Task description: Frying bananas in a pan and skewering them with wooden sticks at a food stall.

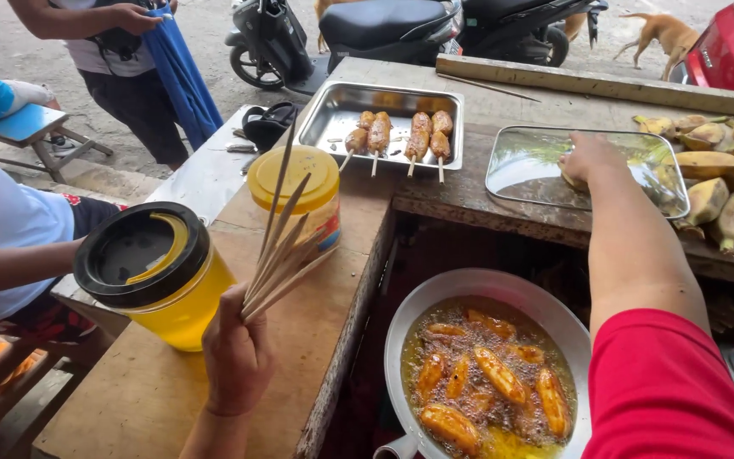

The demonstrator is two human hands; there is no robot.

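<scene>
Wooden skewers (282,246), a fanned bunch, pinched in my left hand (238,357); grip pressed tight round their lower ends, tips pointing up and away. Hand hovers over the wood counter (155,391), just beside an oil jug (156,276) with a black lid. Yellow-lidded tub (296,191) stands behind the skewers. My right hand (590,157) reaches out, red sleeve, resting on a peeled banana (573,178) at the near-left corner of the empty steel tray (537,174); fingers curled over it, can't tell if the grip is fully closed. Unpeeled bananas (715,170) piled right of that tray. Second tray (341,119) further left holds skewered fried bananas (401,136). Below the counter edge, a pan (435,297) of bubbling oil with banana pieces (494,378) frying. Other people stand or sit at left; scooters and a dog behind.
</scene>
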